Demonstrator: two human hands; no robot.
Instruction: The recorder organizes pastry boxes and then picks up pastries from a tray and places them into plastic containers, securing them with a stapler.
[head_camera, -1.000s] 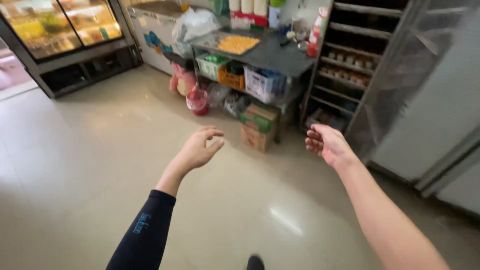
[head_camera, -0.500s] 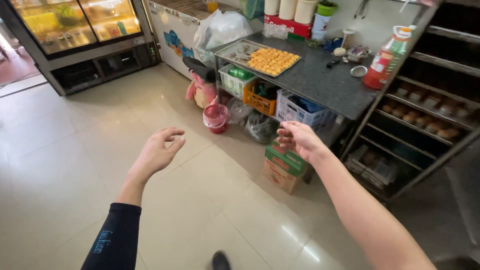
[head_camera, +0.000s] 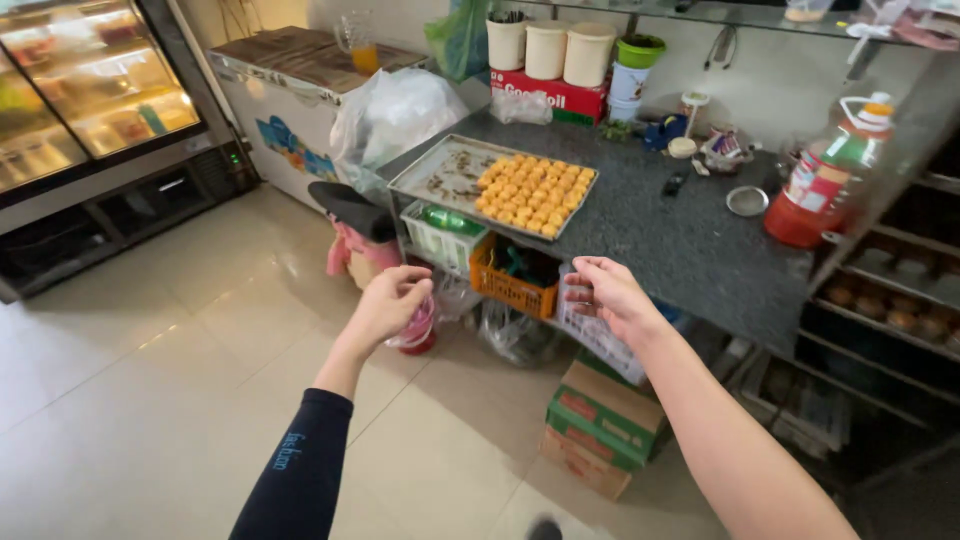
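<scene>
The baking tray (head_camera: 440, 175) lies flat on the dark speckled counter (head_camera: 690, 250), at its near left corner, one edge jutting a little over the counter's front. Small golden pastries (head_camera: 535, 192) fill its right half in tight rows; too many to count exactly. The left half holds only crumbs.

Your hands are both in the air in front of the counter, below the tray and apart from it. Your left hand (head_camera: 388, 305), dark sleeve on the forearm, has fingers loosely curled and holds nothing. Your right hand (head_camera: 612, 295) is nearer the counter edge, fingers slightly bent and spread, also empty. The tray lies up and between the two hands.

On the shelf under the counter: one white crate (head_camera: 440, 238), one orange crate (head_camera: 512, 280), one white basket (head_camera: 598, 335) behind your right hand. On the floor: one cardboard box (head_camera: 600, 425), one red bucket (head_camera: 418, 335) partly hidden by your left hand.

On the counter: one large oil bottle (head_camera: 825, 185), three cream canisters (head_camera: 545, 45), one green-lidded tub (head_camera: 638, 55), one small metal lid (head_camera: 746, 201).

Room: pale glossy floor tiles (head_camera: 150, 400), one chest freezer (head_camera: 290, 110) at the left, one glass display fridge (head_camera: 90, 110) further left, a rack of trays (head_camera: 890, 300) at the right.
</scene>
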